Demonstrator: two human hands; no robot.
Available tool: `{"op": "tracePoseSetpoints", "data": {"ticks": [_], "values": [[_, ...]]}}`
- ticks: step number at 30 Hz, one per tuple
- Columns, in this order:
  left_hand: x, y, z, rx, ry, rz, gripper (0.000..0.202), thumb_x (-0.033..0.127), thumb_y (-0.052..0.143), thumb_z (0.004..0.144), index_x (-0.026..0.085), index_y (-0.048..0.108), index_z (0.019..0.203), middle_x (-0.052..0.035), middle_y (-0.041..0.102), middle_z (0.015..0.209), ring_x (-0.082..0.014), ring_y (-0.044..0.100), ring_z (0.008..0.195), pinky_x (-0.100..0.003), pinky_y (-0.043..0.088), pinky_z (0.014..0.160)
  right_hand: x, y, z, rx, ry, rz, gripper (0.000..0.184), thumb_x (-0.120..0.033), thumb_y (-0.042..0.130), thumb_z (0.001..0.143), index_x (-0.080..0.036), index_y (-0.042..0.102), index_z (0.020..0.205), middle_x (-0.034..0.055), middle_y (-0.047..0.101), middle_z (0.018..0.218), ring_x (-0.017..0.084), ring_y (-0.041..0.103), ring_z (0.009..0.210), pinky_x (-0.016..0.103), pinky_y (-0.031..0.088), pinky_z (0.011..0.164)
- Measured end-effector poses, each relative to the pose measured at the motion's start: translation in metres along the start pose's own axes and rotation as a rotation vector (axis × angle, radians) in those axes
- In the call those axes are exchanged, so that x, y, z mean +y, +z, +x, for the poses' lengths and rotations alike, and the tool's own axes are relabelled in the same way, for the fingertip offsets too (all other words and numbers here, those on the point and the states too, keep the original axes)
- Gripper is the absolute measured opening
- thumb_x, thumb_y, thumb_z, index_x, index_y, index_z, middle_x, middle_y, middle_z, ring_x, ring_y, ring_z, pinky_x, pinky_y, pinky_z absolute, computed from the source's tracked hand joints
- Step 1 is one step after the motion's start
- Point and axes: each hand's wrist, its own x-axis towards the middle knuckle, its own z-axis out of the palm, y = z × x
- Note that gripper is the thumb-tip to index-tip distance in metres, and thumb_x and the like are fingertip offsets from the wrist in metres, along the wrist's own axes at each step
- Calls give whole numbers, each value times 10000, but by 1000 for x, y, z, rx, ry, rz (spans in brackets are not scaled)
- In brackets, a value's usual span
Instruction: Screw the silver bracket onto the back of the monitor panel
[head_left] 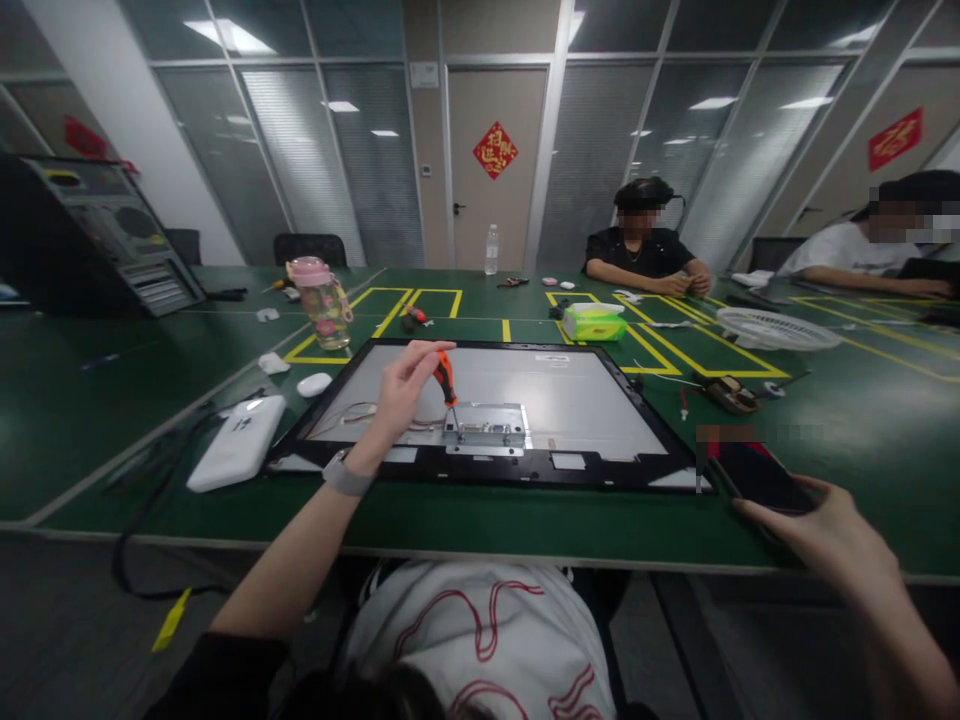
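An opened monitor panel (600, 400) with a black frame and grey metal back lies flat on the green table. My left hand (405, 385), with a watch on its wrist, grips an orange and black screwdriver (445, 380) from above. The screwdriver tilts slightly, its tip down at the left part of a metal bracket with ports (491, 430). Thin cables (349, 418) run left from that bracket. Beyond the panel's right corner, my right hand (832, 525) is closed around a dark smartphone (765, 480), holding it by its near end.
Left of the panel lie a white power bank (236, 445) and a small white case (313, 384). A pink-lidded bottle (321, 305), a green tissue pack (594, 322) and a white racket-like object (776, 328) stand farther back. Two people sit across the table; a computer case (97, 235) is far left.
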Motion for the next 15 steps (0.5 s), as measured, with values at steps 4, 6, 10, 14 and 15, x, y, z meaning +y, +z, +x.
{"op": "tracePoseSetpoints", "data": {"ticks": [4, 6, 10, 14, 15], "values": [[1, -3, 0, -58, -40, -74, 308, 397, 564, 871, 180, 698, 1044, -56, 669, 906, -154, 638, 837, -282, 490, 802, 0, 4, 6, -138, -14, -26, 680, -673, 680, 520, -189, 662, 997, 273, 687, 896, 440, 657, 894, 490, 510, 721], [3, -1, 0, -22, -3, 26, 252, 363, 613, 843, 178, 707, 984, -36, 652, 836, -132, 614, 783, -255, 481, 760, 8, 7, 12, -81, -107, -95, 566, -667, 695, 503, -229, 690, 862, 270, 671, 833, 463, 639, 909, 527, 482, 758], [8, 5, 0, 28, 59, 105, 156, 305, 652, 801, 184, 693, 891, -17, 584, 841, -110, 573, 767, -211, 476, 669, -5, -3, 11, 127, -170, -92, 509, -684, 745, 430, -291, 694, 748, 280, 630, 878, 512, 594, 946, 605, 455, 624], [14, 10, 2, -23, 87, 185, 140, 270, 670, 792, 176, 669, 896, -27, 558, 899, -116, 570, 807, -218, 489, 684, -107, -28, -30, 176, -620, 310, 520, -640, 639, 696, -261, 640, 1051, 204, 616, 1081, 383, 573, 1075, 552, 498, 822], [16, 11, 3, -27, 107, 232, 143, 274, 681, 787, 173, 660, 886, -27, 553, 902, -118, 569, 809, -223, 491, 687, -143, -31, -45, 112, -726, 474, 501, -576, 650, 738, -267, 593, 1128, 166, 608, 1118, 332, 601, 1025, 515, 520, 828]]}}
